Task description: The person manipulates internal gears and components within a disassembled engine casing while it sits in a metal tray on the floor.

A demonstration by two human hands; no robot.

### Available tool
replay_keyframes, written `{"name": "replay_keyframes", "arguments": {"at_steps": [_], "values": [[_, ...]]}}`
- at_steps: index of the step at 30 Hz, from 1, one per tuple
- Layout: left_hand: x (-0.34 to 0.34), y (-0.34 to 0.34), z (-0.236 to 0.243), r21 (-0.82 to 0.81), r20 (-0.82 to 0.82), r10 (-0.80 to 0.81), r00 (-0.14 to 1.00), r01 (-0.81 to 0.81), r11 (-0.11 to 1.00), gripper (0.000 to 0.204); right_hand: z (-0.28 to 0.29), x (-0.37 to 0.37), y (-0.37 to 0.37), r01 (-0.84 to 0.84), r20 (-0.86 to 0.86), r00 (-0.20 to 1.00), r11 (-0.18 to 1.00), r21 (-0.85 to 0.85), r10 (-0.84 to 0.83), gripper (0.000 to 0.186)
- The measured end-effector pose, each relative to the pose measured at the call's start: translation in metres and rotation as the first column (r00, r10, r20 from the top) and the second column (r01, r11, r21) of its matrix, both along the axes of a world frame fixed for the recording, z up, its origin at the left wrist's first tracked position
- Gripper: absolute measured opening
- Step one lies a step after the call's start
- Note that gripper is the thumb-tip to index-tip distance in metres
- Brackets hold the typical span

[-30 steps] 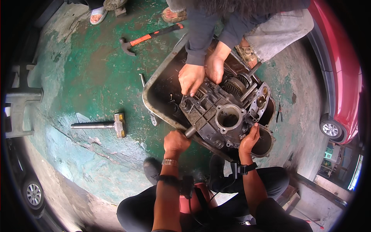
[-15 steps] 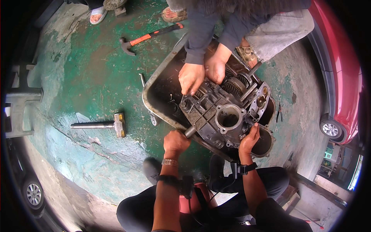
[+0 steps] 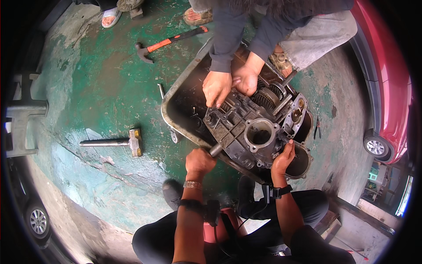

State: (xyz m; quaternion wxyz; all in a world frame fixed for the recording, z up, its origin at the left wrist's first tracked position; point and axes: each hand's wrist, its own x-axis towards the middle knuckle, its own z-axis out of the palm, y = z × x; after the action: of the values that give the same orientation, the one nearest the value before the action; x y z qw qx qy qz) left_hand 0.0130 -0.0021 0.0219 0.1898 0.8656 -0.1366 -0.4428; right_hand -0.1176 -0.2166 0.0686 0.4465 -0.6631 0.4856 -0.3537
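A grey cast-metal gear housing (image 3: 233, 141) with a round flanged bore rests in a large metal pan (image 3: 178, 94), its gears (image 3: 267, 97) exposed toward the upper right. My left hand (image 3: 200, 163) is closed around a round metal bar (image 3: 215, 149) at the housing's lower left. My right hand (image 3: 283, 158) holds the housing's right side near an oval opening, thumb and fingers against it. A co-worker's two hands (image 3: 216, 88) work at the housing's upper part, one at its upper-left edge, the other beside the gears; what the fingers hold there is unclear.
A sledgehammer (image 3: 136, 141) lies at left, a claw hammer (image 3: 162, 44) above the pan, a wrench (image 3: 174, 135) beside it and pliers (image 3: 318, 127) at right. A grey plastic stool (image 3: 26, 108) stands far left, a red car (image 3: 387, 97) far right. Another person's sandalled foot (image 3: 110, 17) is upper left.
The co-worker's hand beside the gears has shifted slightly, with its fingers now curled differently. My hands and the housing look practically the same.
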Motion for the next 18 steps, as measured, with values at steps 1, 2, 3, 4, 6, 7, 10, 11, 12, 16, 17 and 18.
{"name": "replay_keyframes", "arguments": {"at_steps": [1, 2, 3, 4, 6, 7, 10, 11, 12, 16, 17, 18], "values": [[0.0000, 0.0000, 0.0000, -0.001, -0.002, 0.003, 1.000, -0.003, 1.000, 0.035, -0.0001, -0.0001, -0.0001, -0.004, 0.010, 1.000, 1.000, 0.004, 0.003, 0.043], [0.0000, 0.0001, -0.0003, -0.001, -0.002, 0.003, 1.000, -0.003, 1.000, 0.035, -0.0001, 0.0000, -0.0001, -0.004, 0.010, 1.000, 1.000, 0.004, 0.004, 0.043], [-0.0001, 0.0001, -0.0012, 0.000, -0.002, 0.002, 1.000, -0.002, 1.000, 0.035, -0.0002, 0.0000, -0.0001, -0.004, -0.001, 1.000, 1.000, -0.007, 0.004, 0.043], [-0.0002, 0.0002, -0.0020, 0.001, -0.002, 0.000, 1.000, 0.000, 1.000, 0.035, -0.0002, 0.0000, -0.0002, -0.005, -0.011, 1.000, 1.000, -0.017, 0.005, 0.043], [-0.0005, 0.0004, -0.0030, -0.001, -0.002, -0.001, 1.000, 0.001, 1.000, 0.035, 0.0001, -0.0005, -0.0003, -0.008, -0.016, 1.000, 1.000, -0.016, 0.007, 0.043], [-0.0006, 0.0004, -0.0032, -0.002, -0.003, -0.002, 1.000, 0.002, 1.000, 0.035, 0.0002, -0.0007, -0.0005, -0.010, -0.021, 1.000, 1.000, -0.015, 0.010, 0.043], [0.0002, -0.0004, -0.0019, -0.013, -0.007, 0.005, 1.000, -0.005, 1.000, 0.035, -0.0008, -0.0009, -0.0013, -0.007, 0.005, 1.000, 1.000, -0.007, 0.007, 0.043], [0.0001, 0.0001, -0.0025, -0.011, -0.006, 0.006, 1.000, -0.006, 1.000, 0.035, -0.0009, -0.0003, -0.0009, -0.008, 0.005, 1.000, 1.000, -0.006, 0.008, 0.043], [-0.0003, 0.0006, -0.0038, -0.004, -0.004, 0.004, 1.000, -0.004, 1.000, 0.036, -0.0008, 0.0005, -0.0003, -0.009, 0.006, 1.000, 1.000, -0.010, 0.009, 0.043], [-0.0007, -0.0018, -0.0044, 0.009, -0.004, -0.010, 1.000, 0.010, 1.000, 0.036, 0.0006, -0.0005, -0.0008, -0.006, 0.000, 1.000, 1.000, -0.006, 0.006, 0.042], [0.0000, -0.0015, -0.0027, 0.010, -0.004, -0.010, 1.000, 0.010, 1.000, 0.036, 0.0003, -0.0004, -0.0006, -0.006, 0.000, 1.000, 1.000, -0.005, 0.006, 0.042], [0.0008, -0.0013, -0.0007, 0.013, -0.006, -0.014, 1.000, 0.014, 1.000, 0.037, -0.0003, -0.0005, -0.0007, -0.003, 0.003, 1.000, 1.000, -0.005, 0.003, 0.042]]}}
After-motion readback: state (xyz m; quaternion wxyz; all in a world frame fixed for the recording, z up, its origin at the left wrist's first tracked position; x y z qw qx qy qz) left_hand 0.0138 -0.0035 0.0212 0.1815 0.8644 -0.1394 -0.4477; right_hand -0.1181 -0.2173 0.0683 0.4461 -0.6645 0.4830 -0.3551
